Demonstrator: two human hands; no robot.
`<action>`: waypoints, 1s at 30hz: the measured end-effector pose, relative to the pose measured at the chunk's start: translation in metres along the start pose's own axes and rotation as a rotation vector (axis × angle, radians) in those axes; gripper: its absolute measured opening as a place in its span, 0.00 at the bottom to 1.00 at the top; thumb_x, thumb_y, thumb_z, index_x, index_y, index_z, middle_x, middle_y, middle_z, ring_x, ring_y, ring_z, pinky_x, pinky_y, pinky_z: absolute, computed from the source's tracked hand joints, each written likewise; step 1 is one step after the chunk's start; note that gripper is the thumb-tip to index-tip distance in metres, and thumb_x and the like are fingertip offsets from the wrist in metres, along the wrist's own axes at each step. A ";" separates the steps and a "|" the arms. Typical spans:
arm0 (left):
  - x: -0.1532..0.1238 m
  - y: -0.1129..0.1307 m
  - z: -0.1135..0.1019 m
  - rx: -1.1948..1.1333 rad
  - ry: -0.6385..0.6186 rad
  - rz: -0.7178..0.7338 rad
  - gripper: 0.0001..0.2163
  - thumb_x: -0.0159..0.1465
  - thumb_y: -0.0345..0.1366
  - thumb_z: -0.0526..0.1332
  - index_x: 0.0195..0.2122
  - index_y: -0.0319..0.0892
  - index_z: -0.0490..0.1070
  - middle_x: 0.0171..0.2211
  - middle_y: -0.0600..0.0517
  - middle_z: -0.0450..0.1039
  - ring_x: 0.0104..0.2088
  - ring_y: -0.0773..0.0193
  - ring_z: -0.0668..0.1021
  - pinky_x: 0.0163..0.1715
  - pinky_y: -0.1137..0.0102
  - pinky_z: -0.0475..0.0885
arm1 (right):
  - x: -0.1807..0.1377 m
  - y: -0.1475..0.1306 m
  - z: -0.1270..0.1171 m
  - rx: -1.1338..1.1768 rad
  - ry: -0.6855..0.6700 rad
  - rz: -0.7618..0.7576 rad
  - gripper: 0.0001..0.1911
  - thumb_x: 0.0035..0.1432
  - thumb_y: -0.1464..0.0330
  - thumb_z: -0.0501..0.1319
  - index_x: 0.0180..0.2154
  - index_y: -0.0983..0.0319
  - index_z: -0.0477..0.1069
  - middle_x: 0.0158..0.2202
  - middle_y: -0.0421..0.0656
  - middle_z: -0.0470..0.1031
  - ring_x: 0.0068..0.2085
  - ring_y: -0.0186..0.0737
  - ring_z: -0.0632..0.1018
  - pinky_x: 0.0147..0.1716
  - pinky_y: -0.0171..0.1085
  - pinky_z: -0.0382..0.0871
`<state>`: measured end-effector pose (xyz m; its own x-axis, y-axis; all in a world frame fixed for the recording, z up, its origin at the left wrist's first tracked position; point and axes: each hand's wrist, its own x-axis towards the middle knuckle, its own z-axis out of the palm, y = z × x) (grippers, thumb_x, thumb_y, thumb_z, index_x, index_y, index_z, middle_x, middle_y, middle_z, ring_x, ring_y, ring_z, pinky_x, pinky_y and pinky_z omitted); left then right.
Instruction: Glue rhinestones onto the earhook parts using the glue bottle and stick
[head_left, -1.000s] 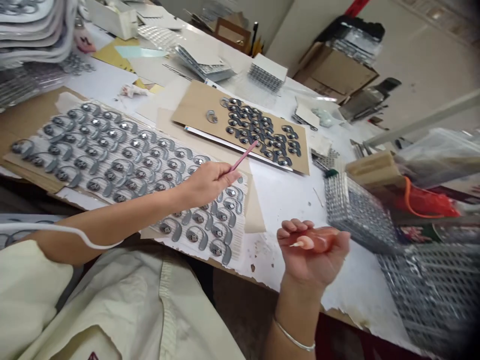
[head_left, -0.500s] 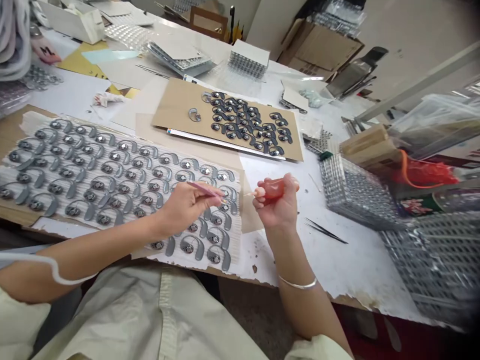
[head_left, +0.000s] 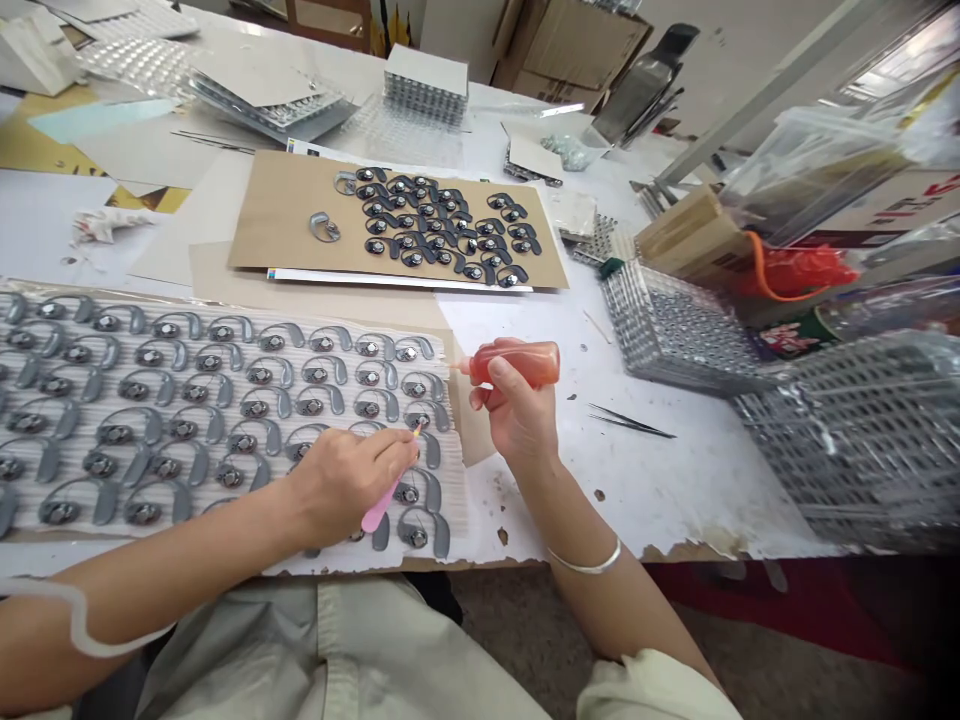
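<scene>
My left hand (head_left: 356,480) is closed around pink tweezers (head_left: 381,507), whose tip meets or nearly meets an ear-hook earphone piece (head_left: 420,417) near the right edge of a ribbed white sheet (head_left: 459,500). Rows of similar grey pieces lie on that sheet, some hidden beneath my left hand and forearm. My right hand (head_left: 523,415) grips a squeeze bottle (head_left: 521,362) of orange-red liquid. Held sideways, the bottle points its thin nozzle left, above the sheet's right edge.
Behind the sheet, a brown cardboard (head_left: 281,200) carries darker ear-hook pieces. Black tweezers (head_left: 631,421) lie on the table to the right. Farther right are stacked clear plastic trays (head_left: 675,330) and a red plastic bag (head_left: 806,275). More trays (head_left: 426,85) stand at the back.
My left hand has turned, bringing the tweezers' tip down to a piece at the sheet's right side. The bottle in my right hand is levelled, its nozzle nearer the sheet. The view has shifted right.
</scene>
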<state>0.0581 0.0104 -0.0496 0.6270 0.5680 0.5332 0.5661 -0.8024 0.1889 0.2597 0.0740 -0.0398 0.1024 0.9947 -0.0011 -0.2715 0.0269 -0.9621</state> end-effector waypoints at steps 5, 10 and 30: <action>-0.001 0.000 0.003 0.019 -0.035 -0.010 0.10 0.63 0.23 0.50 0.40 0.36 0.69 0.39 0.45 0.78 0.31 0.67 0.80 0.18 0.78 0.69 | -0.002 0.001 0.001 -0.033 -0.014 -0.094 0.18 0.49 0.53 0.65 0.34 0.57 0.65 0.27 0.37 0.74 0.23 0.34 0.76 0.12 0.29 0.57; -0.001 0.001 0.005 0.025 -0.059 -0.012 0.08 0.63 0.25 0.52 0.37 0.34 0.70 0.38 0.44 0.78 0.29 0.64 0.80 0.18 0.74 0.71 | -0.009 0.006 0.004 -0.140 -0.023 -0.165 0.17 0.49 0.53 0.65 0.31 0.59 0.70 0.25 0.39 0.73 0.19 0.34 0.74 0.13 0.33 0.61; 0.001 0.011 0.009 0.186 -0.092 0.091 0.09 0.60 0.22 0.48 0.32 0.33 0.68 0.31 0.39 0.76 0.19 0.64 0.74 0.14 0.70 0.69 | -0.017 0.014 0.007 -0.528 -0.157 -0.551 0.09 0.53 0.62 0.64 0.29 0.60 0.72 0.24 0.41 0.71 0.23 0.36 0.73 0.23 0.39 0.68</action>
<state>0.0701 0.0041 -0.0545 0.7213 0.5160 0.4621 0.5887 -0.8082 -0.0165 0.2478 0.0584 -0.0517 -0.0572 0.8551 0.5152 0.2751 0.5096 -0.8153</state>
